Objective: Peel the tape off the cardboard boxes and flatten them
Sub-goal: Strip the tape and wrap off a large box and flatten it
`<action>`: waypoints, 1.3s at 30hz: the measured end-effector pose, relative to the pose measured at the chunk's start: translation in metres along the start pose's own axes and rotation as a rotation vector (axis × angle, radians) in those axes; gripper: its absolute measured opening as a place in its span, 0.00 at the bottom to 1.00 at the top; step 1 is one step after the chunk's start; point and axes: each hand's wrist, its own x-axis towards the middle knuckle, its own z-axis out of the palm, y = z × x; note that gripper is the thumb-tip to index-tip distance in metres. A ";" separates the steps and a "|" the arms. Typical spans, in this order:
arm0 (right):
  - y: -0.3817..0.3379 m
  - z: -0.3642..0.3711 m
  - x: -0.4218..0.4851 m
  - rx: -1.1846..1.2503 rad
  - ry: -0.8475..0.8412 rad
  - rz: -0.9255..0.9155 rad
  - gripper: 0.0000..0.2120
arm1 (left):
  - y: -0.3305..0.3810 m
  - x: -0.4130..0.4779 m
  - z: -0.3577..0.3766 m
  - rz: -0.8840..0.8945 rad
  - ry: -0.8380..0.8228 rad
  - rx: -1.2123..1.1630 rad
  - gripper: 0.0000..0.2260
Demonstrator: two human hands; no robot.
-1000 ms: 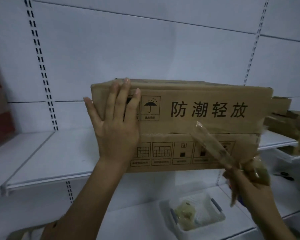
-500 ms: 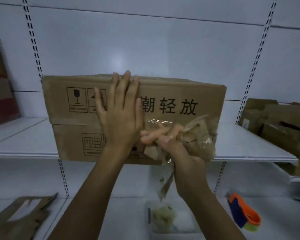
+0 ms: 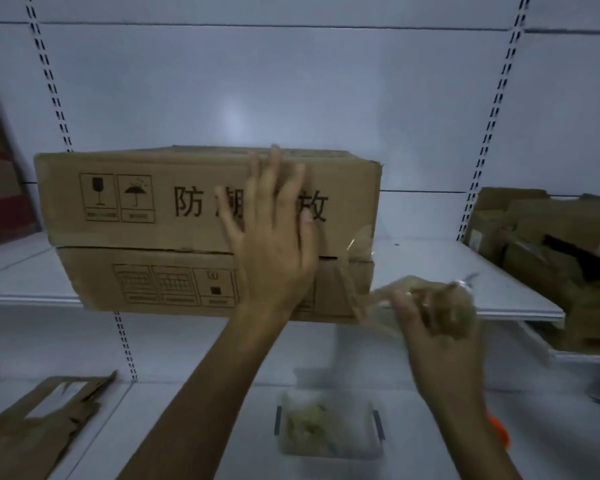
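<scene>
A long brown cardboard box point(image 3: 146, 233) with printed handling symbols and large characters lies on the middle white shelf point(image 3: 465, 282), its front hanging over the shelf edge. My left hand point(image 3: 274, 237) lies flat against the box front, fingers straight and spread. My right hand point(image 3: 433, 323) grips a crumpled wad of clear tape point(image 3: 440, 299) just right of the box's lower right corner. A strip of tape point(image 3: 352, 285) still runs from the wad up to the box seam near that corner.
A pile of crumpled cardboard boxes point(image 3: 551, 258) fills the shelf's right end. On the lower shelf sit a clear plastic bin point(image 3: 329, 427) with tape scraps, flattened cardboard point(image 3: 39, 420) at the left and an orange tool point(image 3: 499, 434) at the right. Dark cardboard point(image 3: 0, 188) stands far left.
My right hand has pulled the tape wad rightward and down, away from the box front, stretching a strip off the seam. My left hand has slid right along the box.
</scene>
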 end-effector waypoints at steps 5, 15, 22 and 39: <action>-0.018 0.027 0.027 -0.600 0.029 -0.404 0.47 | 0.024 -0.002 0.024 0.167 -0.112 -0.034 0.19; 0.048 -0.009 0.010 -0.783 -0.411 -0.162 0.30 | -0.021 0.000 0.037 0.297 -0.053 0.002 0.15; 0.092 -0.026 -0.035 -0.598 -0.516 0.253 0.43 | -0.020 -0.007 0.030 0.254 -0.128 -0.045 0.16; 0.076 0.012 -0.091 0.846 -0.730 1.028 0.39 | 0.007 -0.209 -0.067 -0.944 -0.684 -0.774 0.08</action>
